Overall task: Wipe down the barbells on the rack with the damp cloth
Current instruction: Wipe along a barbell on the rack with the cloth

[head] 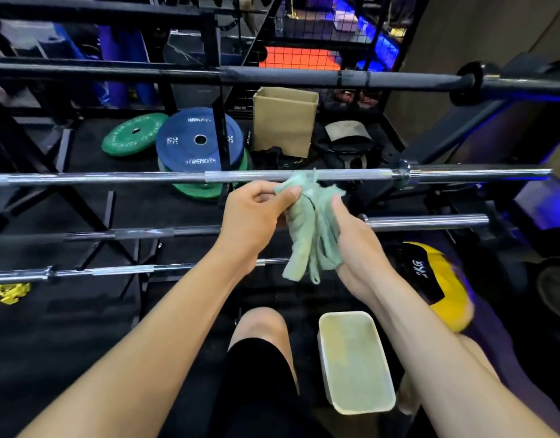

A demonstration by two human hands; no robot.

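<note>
So both hands are on the green cloth (313,226) right now: my left hand (253,216) pinches its top edge between thumb and fingers, and my right hand (354,245) cups the bunched lower part, fingers wrapped round it from the 3 o'clock side. It hangs in twisted folds between them, not on any bar yet.

The nearest target is the chrome barbell (240,177) straight up at 12 o'clock from my hands, just past the cloth's top corner. I honestly can't tell if the cloth brushes it or only overlaps it in view. Its long axis runs flat, 9 to 3 o'clock, so the wipe would go sideways along it. Both hands look about equally close, the left maybe slightly nearer.

Two more bars (430,222) lie behind my wrists, and a black one (272,75) sits higher up at 12. The water tub (356,361) is down at 6 by my knee.
</note>
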